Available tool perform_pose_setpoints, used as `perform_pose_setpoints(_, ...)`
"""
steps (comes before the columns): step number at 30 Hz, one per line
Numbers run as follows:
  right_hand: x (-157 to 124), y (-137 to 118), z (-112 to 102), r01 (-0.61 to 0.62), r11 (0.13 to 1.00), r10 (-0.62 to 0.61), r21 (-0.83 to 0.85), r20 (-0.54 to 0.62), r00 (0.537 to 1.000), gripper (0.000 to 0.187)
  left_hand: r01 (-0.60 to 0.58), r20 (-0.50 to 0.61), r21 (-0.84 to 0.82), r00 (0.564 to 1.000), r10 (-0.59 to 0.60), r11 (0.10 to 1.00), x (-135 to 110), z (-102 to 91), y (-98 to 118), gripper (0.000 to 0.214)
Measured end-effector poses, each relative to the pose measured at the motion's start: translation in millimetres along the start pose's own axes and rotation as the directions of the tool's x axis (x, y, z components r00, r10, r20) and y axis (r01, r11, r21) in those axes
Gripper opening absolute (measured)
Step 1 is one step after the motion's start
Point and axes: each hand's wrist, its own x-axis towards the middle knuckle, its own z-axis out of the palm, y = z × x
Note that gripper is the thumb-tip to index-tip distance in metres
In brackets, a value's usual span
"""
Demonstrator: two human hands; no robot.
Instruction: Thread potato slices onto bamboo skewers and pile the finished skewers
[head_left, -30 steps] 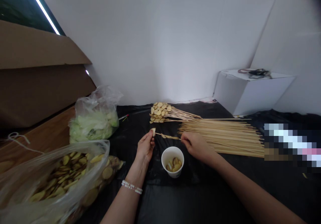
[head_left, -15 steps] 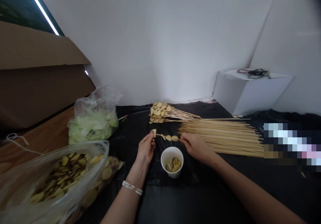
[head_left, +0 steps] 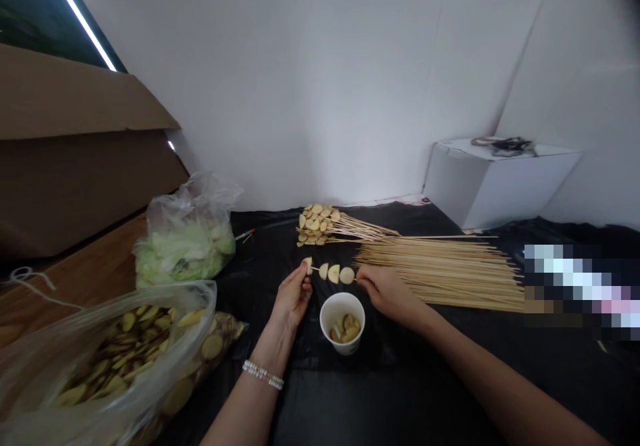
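Between my hands a thin wooden skewer (head_left: pixel 315 269) lies roughly level, with three pale potato slices (head_left: pixel 334 273) threaded along it. My left hand (head_left: pixel 294 291) pinches another potato slice (head_left: pixel 308 264) at the skewer's left end. The skewer's other end is gripped in the closed fingers of my right hand (head_left: pixel 376 282). Just below stands a white paper cup (head_left: pixel 326 323) with more slices inside. Beyond my hands lies a pile of filled skewers (head_left: pixel 317 223), slices to the left and sticks to the right.
Many bare skewers (head_left: pixel 450 273) are spread at right. An open plastic bag of slices (head_left: pixel 210 293) fills the lower left, with a bag of pale green pieces (head_left: pixel 185 246) behind it. A white box (head_left: pixel 465 183) stands at back right on the black sheet (head_left: pixel 320 399).
The threaded slices have turned so their flat faces show more towards me. Both hands keep nearly the same places and grips.
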Motion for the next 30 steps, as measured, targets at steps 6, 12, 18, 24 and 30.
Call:
perform_pose_setpoints(6, -0.3, -1.4, -0.3, -0.014, 1.000, 0.015, -0.016, 0.047, 0.999, 0.019, -0.017, -0.015, 0.003, 1.000, 0.017, 1.000, -0.8, 0.9, 0.5, 0.008)
perform_pose_setpoints(12, 0.6, -1.4, -6.7, -0.033, 0.999, 0.033, -0.029, 0.020, 0.999, 0.021, -0.062, -0.045, -0.019, 0.997, 0.061, 0.998, -0.3, -0.7, 5.1, 0.007)
perform_pose_setpoints(18, 1.3, 1.6, -8.5, -0.012, 1.000, 0.012, -0.009, 0.005, 1.000, 0.022, -0.052, -0.029, -0.028, 0.998, 0.051, 0.998, -1.0, -0.4, 6.7, 0.005)
perform_pose_setpoints(24, 1.7, 3.3, -8.5, -0.007, 1.000, 0.007, -0.005, 0.003, 1.000, 0.022, -0.052, -0.051, -0.038, 0.997, 0.050, 0.998, -0.6, -0.2, 7.9, 0.010)
perform_pose_setpoints(30, 1.6, 3.0, -7.8, -0.008, 1.000, 0.008, -0.005, -0.003, 1.000, 0.022, -0.051, -0.058, -0.032, 0.997, 0.049, 0.998, -1.0, 0.6, 7.6, 0.008)
